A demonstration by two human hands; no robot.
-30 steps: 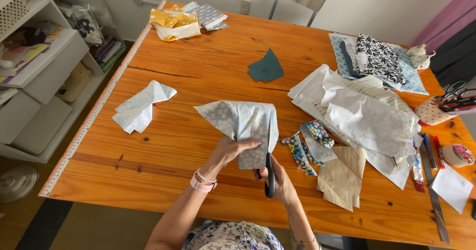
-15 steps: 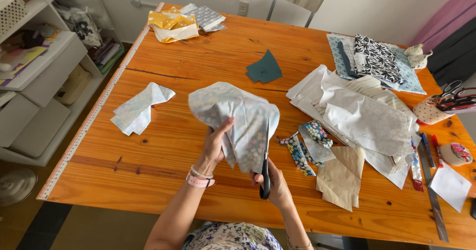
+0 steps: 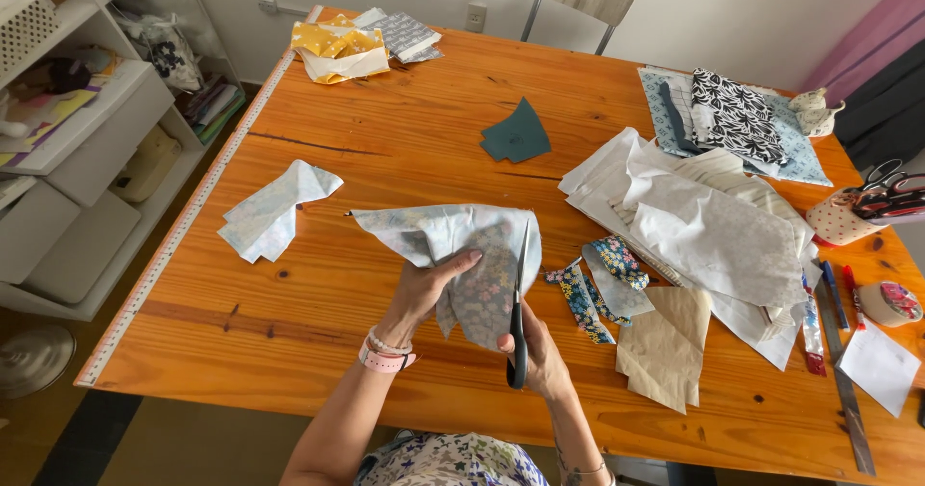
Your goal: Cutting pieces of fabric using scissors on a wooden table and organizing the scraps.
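At the far left stand white shelves (image 3: pixel 67 149), off the worktop (image 3: pixel 385 149), which carries a measuring strip (image 3: pixel 183 226) down its left edge, handy for sizing cloth. Near that edge lies a pale scrap (image 3: pixel 273 211), flat and well apart from the hands, as if set aside.

The left hand (image 3: pixel 421 293) holds the floral fabric (image 3: pixel 453 245) up off the worktop, fingers (image 3: pixel 461 261) closed over its lower fold and thumb hidden behind. Lifting it this way keeps the cloth taut and gives the blades a free edge to run along.

Just to the right, the right hand (image 3: pixel 541 356) grips the black handles of the scissors (image 3: pixel 518 322), fingers wrapped closed through or around the loops; I cannot tell which. The blades point up and away from the body, lying against the fabric's right side. They look nearly shut, though the view is too thin to be sure.

Beyond, a dark teal piece (image 3: pixel 516 134) rests alone mid-worktop. Right of the hands lie small flowered offcuts (image 3: pixel 602 279), then a tan piece (image 3: pixel 665 346) and a heap of white paper patterns (image 3: pixel 703 221). At the right edge sit a spotted cup (image 3: pixel 840 221) of scissors, a tape roll (image 3: pixel 888 303) and a steel ruler (image 3: pixel 848 399), within reach but clear of the cutting.
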